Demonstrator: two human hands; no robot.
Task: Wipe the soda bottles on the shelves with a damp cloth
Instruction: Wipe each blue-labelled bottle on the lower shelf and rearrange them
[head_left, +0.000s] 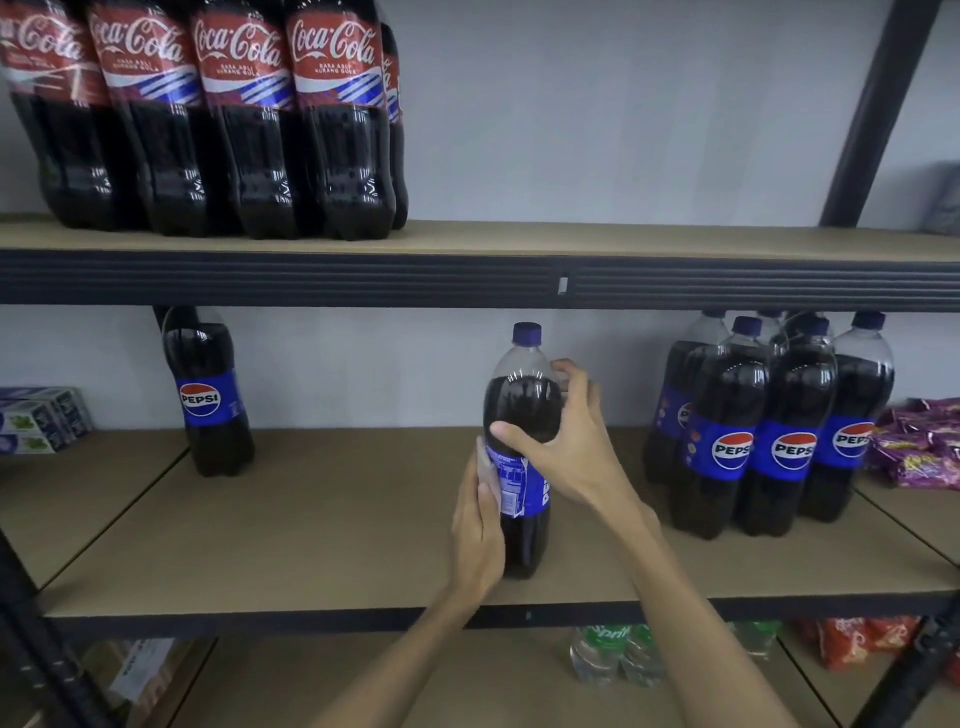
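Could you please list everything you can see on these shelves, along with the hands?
Coca-Cola bottles: at least five, red labels, top shelf left.
lone Pepsi: one, blue label, middle shelf left.
held Pepsi: one, blue label, middle shelf centre.
Pepsi group: at least five, blue labels, middle shelf right.
cloth: one, pale, against held Pepsi.
boxes: several, white-blue, middle shelf far left.
purple packets: several, middle shelf far right.
green bottles: several, bottom shelf.
orange packets: several, bottom shelf right.
left hand: holds cloth against held Pepsi.
right hand: grips held Pepsi's shoulder.
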